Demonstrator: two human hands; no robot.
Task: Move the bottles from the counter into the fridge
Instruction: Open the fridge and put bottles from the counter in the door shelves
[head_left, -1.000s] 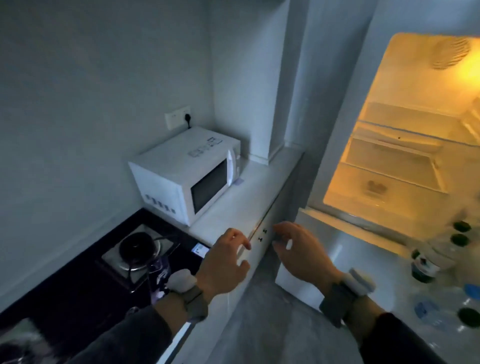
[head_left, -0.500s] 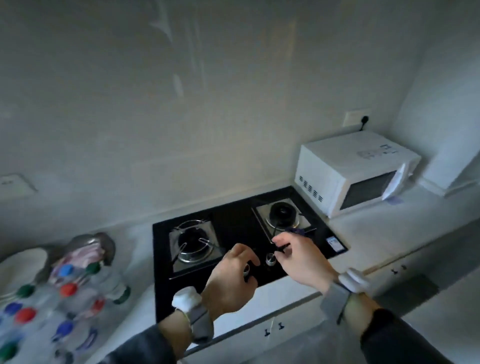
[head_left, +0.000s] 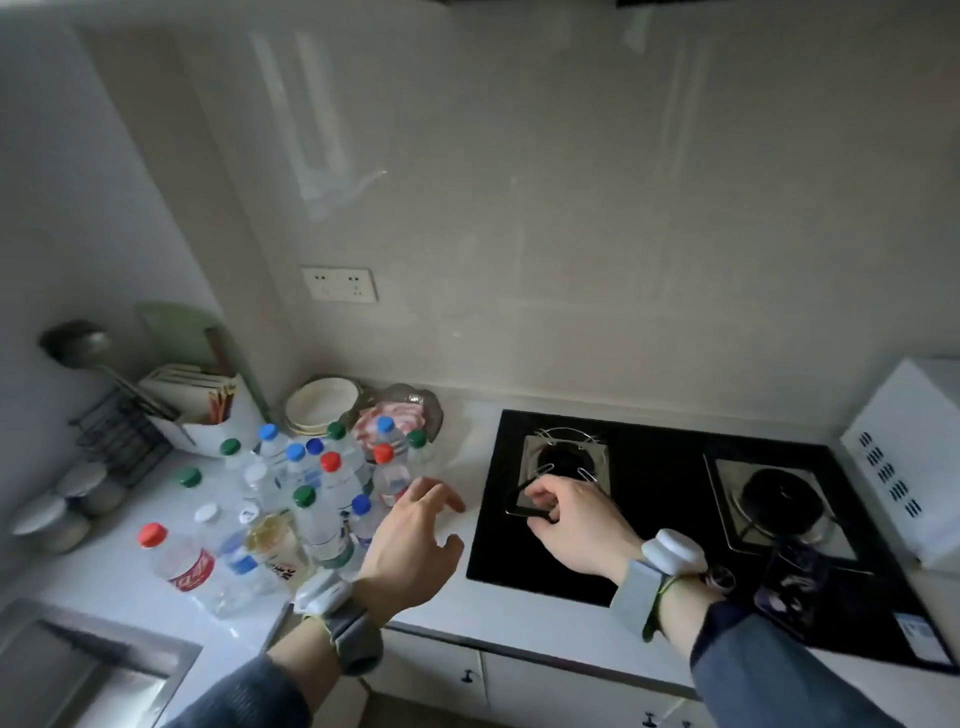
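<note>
Several clear plastic bottles with red, blue, green and white caps stand crowded on the white counter at the left. A red-capped bottle stands nearest the front. My left hand hovers open just right of the cluster, fingers spread, touching no bottle. My right hand hangs over the left burner of the black hob, fingers loosely curled, holding nothing. The fridge is out of view.
A sink lies at the lower left. Bowls, a plate of food, a utensil holder and jars stand behind the bottles. A microwave sits at the right; a dark object rests on the hob.
The view has swung left from the open fridge past the microwave to the hob and the bottle cluster. Both hands moved along, empty, and the left one has spread open near the bottles.
</note>
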